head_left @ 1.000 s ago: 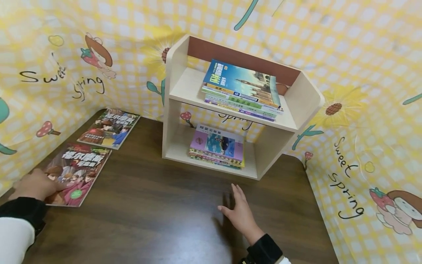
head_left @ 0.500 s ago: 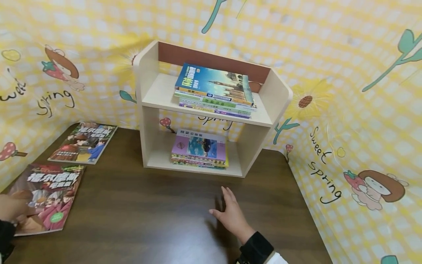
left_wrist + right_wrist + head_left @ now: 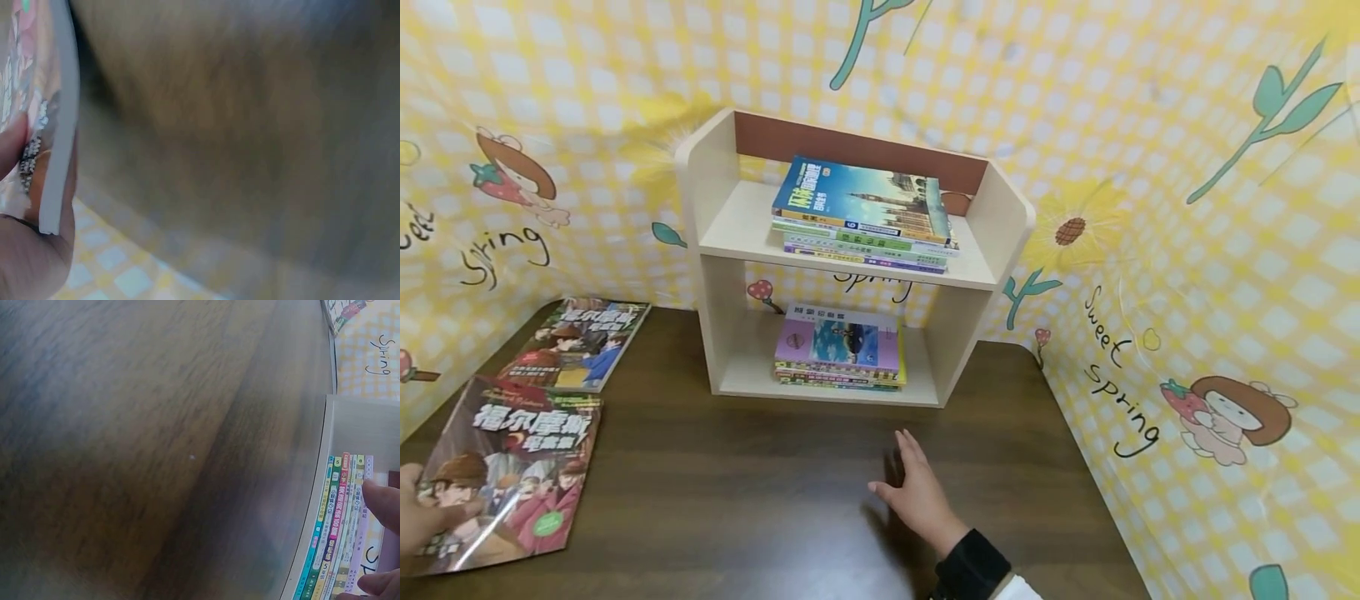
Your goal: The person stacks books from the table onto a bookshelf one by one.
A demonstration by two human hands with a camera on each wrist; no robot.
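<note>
My left hand point(image 3: 422, 517) pinches the near left corner of a comic book point(image 3: 512, 467) lying at the table's left edge. The left wrist view shows my thumb on the cover and my palm point(image 3: 25, 256) under the book's white edge point(image 3: 59, 125). My right hand point(image 3: 917, 492) is open, fingers straight, low over the dark wooden table point(image 3: 737, 508) in front of the shelf. Its fingertips point(image 3: 381, 503) show beside the lower book stack point(image 3: 340, 537).
A pale two-tier wooden shelf point(image 3: 715, 275) stands at the back; a blue-topped book stack point(image 3: 861, 212) lies on its upper board, a purple-topped stack point(image 3: 842, 346) below. A second comic book point(image 3: 576, 342) lies at the back left. Yellow checked sheeting point(image 3: 1187, 250) walls the table.
The view has swung right. My left hand slid from the comic's left edge to its near corner and now pinches it. The right hand has hardly moved.
</note>
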